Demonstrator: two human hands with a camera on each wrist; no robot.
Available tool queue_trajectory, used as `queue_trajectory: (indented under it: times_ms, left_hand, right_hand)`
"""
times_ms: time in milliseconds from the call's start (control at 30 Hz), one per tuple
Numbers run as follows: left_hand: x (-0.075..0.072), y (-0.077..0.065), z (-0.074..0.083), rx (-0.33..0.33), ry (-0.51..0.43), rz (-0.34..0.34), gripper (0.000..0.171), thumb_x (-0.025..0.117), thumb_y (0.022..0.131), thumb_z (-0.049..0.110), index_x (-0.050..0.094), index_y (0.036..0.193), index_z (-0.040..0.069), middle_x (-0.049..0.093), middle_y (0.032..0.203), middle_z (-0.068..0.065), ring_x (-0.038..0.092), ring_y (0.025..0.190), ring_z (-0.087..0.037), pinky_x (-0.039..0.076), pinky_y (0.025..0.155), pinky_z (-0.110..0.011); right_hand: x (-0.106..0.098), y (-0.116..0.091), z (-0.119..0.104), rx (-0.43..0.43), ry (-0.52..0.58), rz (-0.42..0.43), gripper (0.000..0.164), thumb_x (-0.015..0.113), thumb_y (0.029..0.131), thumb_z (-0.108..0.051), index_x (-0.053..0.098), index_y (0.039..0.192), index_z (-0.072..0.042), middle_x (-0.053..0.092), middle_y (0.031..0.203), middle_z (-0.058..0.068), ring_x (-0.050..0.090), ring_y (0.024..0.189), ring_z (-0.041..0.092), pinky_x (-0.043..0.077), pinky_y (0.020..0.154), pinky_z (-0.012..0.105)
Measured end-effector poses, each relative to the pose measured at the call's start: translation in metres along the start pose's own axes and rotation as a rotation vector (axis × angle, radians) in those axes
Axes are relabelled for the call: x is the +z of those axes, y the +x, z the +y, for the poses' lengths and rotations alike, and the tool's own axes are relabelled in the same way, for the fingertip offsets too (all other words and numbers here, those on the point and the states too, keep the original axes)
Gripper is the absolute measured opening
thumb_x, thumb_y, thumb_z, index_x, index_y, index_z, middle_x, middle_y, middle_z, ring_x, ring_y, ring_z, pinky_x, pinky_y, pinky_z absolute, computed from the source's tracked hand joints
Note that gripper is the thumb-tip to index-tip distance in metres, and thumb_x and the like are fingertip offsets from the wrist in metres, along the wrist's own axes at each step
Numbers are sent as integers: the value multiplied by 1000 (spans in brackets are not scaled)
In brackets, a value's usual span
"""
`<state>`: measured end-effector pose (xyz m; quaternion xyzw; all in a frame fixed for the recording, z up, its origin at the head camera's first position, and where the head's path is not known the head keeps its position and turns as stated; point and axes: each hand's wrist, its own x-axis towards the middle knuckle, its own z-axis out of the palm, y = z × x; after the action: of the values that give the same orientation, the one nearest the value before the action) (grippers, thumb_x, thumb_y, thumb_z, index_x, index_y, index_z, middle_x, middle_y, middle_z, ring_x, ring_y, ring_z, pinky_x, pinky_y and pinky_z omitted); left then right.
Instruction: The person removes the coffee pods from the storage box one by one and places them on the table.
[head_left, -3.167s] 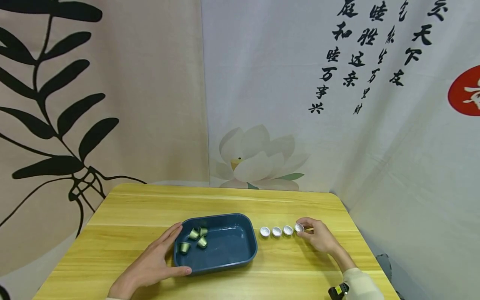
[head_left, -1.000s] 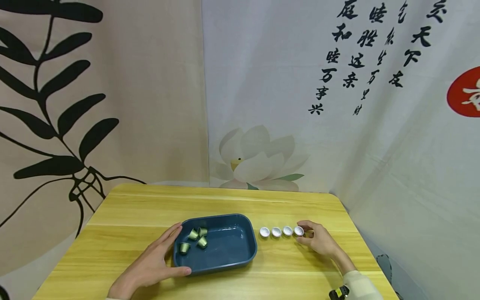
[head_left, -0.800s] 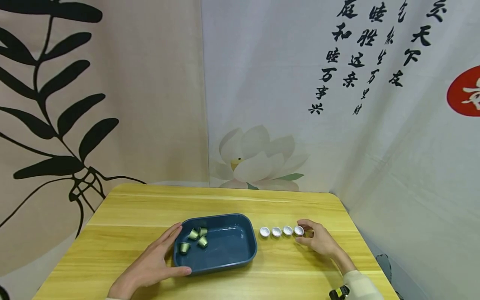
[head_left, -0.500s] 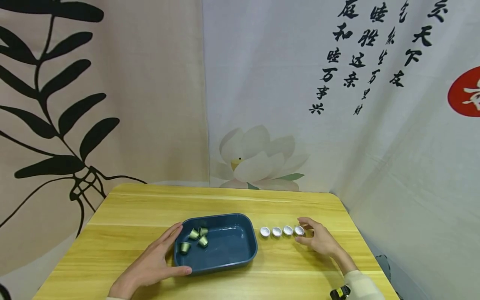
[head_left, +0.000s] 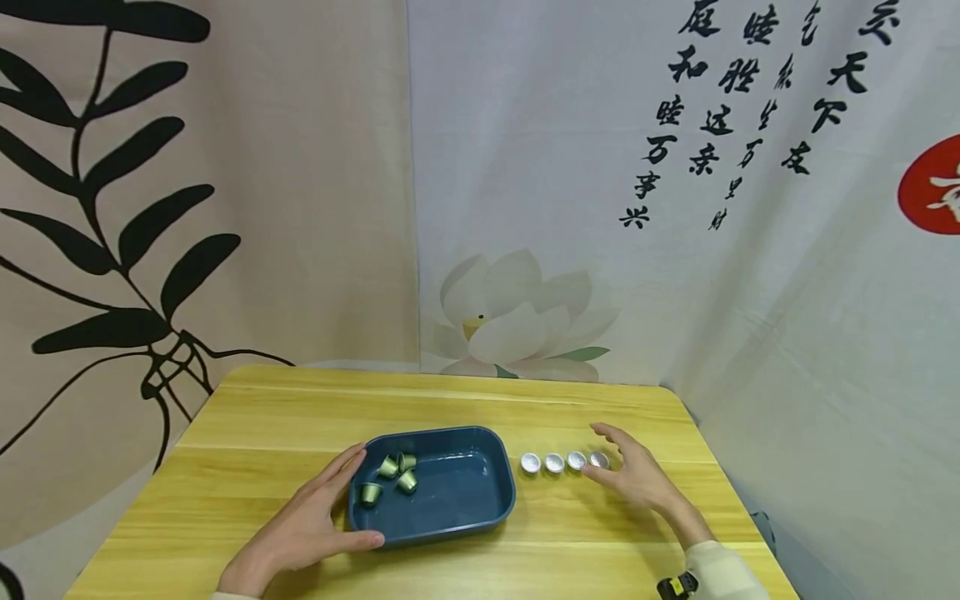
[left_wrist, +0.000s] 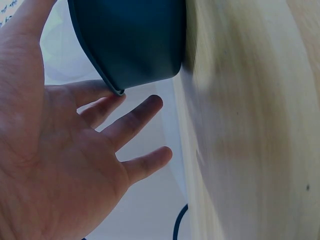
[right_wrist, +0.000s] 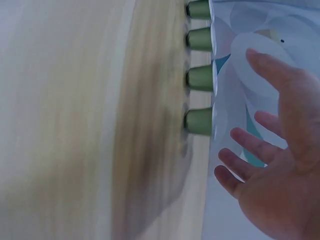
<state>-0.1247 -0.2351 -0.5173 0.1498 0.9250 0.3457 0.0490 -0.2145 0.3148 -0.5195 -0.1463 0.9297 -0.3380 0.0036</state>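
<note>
Across the left end of a dark blue tray (head_left: 465,500), my left hand (head_left: 307,518) touches the rim with thumb and forefinger. Its other fingers (left_wrist: 134,122) stay straight and apart, off the tray. Several green coffee capsules (head_left: 370,495) lie inside the tray's left half. Right of it, more coffee capsules stand in a row on their narrow ends, pale lids up; the rightmost capsule (head_left: 599,460) is partly behind my thumb. Around that capsule, my right hand (head_left: 636,475) hovers with thumb and fingers spread, holding nothing. In the right wrist view a visible gap separates the hand (right_wrist: 280,165) from the end capsule (right_wrist: 199,121).
The wooden table (head_left: 450,400) backs onto a printed cloth (head_left: 525,192) with a lotus and dark writing. A black and yellow item (head_left: 678,585) sits at my right wrist. A dark cable (left_wrist: 179,220) shows beyond the table's edge.
My right hand has let go of the rightmost capsule; its fingers have spread and lifted away. The capsule stays in the row. The left hand and tray hold still.
</note>
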Motion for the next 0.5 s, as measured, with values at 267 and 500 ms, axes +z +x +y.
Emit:
queue_trajectory:
  times_ms: [267,500]
  left_hand:
    - [1,0,0,0,12,4,131,91,85,71,28,179,6,23,189,-16,38,166,-56,48,121,-78]
    - [1,0,0,-2,11,10,132,91,84,72,28,179,6,24,189,-16,39,166,-55,48,122,-77]
  right_hand:
    - [5,7,-27,-59,-19,-3,84,84,102,-47,49,170,-11,53,173,20,51,158,52,45,124,77]
    - [11,16,-54,-121,-8,-35,81,84,102,-48,50,170,-19,52,174,15,51,160,48,46,125,75]
